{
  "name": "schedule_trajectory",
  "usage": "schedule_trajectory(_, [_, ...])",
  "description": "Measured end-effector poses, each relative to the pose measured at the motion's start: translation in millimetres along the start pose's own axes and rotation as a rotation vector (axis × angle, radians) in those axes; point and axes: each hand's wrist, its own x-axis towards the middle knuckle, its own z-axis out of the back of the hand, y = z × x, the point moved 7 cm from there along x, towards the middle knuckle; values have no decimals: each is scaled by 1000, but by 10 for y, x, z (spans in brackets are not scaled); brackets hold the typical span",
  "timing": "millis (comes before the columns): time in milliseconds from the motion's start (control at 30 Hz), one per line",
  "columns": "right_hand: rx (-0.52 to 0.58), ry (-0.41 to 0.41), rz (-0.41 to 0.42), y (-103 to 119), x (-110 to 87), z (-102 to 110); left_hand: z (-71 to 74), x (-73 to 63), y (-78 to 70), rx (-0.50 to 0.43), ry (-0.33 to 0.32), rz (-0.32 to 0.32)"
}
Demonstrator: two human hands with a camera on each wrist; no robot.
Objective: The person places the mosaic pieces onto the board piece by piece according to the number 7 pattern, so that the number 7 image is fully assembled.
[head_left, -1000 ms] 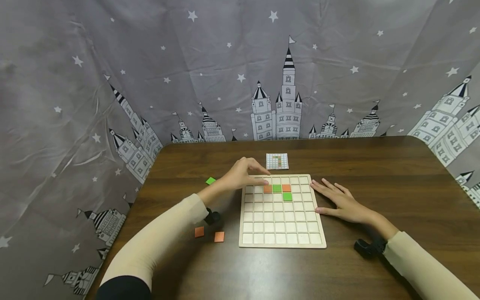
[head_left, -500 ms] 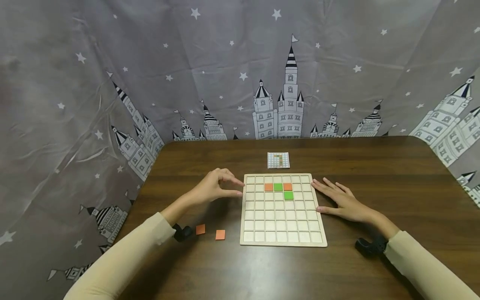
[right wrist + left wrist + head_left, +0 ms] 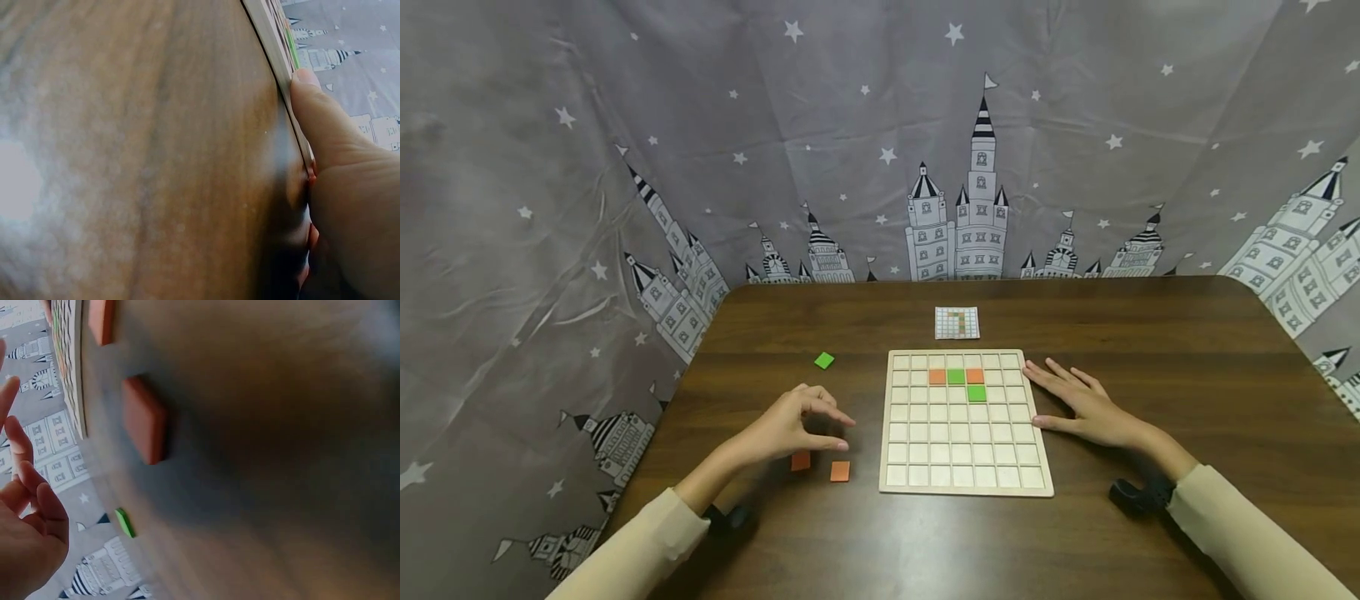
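My left hand [image 3: 790, 425] hovers above two loose orange square tiles, thumb and forefinger apart with nothing between them. One orange tile [image 3: 801, 461] is partly covered by the hand in the head view; the other orange tile [image 3: 840, 472] lies just beyond the thumb. Touching the right edge of a pale wooden grid board [image 3: 958, 432] is my right hand [image 3: 1078, 402], fingers spread. Set in the board's second row are an orange tile [image 3: 937, 377], a green tile [image 3: 956, 377] and another orange tile [image 3: 974, 377]. Below the last sits a green tile [image 3: 976, 393].
A loose green tile [image 3: 824, 361] lies on the brown table [image 3: 1180, 333], left of the board. Behind the board is a small card [image 3: 957, 322] printed with a coloured grid. A grey curtain [image 3: 820, 100] with castles and stars hangs along the far and left sides.
My left hand has withdrawn from the board's upper left, moving left and toward me to the orange tiles. The loose green tile, hidden half a second ago, shows again. My right hand stays put.
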Motion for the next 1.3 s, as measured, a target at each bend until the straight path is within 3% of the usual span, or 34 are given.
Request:
schedule_trajectory(167, [-2,-11,5,0,-6,14,-27,-134,87,12,-31,18])
schedule_trajectory(333, [1,-11,9,9,-13,13,-76,-225,134,15,-64,-6])
schedule_trajectory(433, [0,-13,9,15,-14,9,-133,-255,169,7,-44,9])
schedule_trajectory(600, [-4,-13,8,21,-12,5,-226,-285,234,21,14,92])
schedule_trajectory(833, [-2,-17,4,16,-12,10,-247,-293,259,55,25,132])
schedule_trajectory(1033, [0,-14,6,10,-9,3,-257,-302,277,46,28,144])
schedule_trajectory(1300, [2,-15,8,5,-16,4,-286,-306,275,40,39,110])
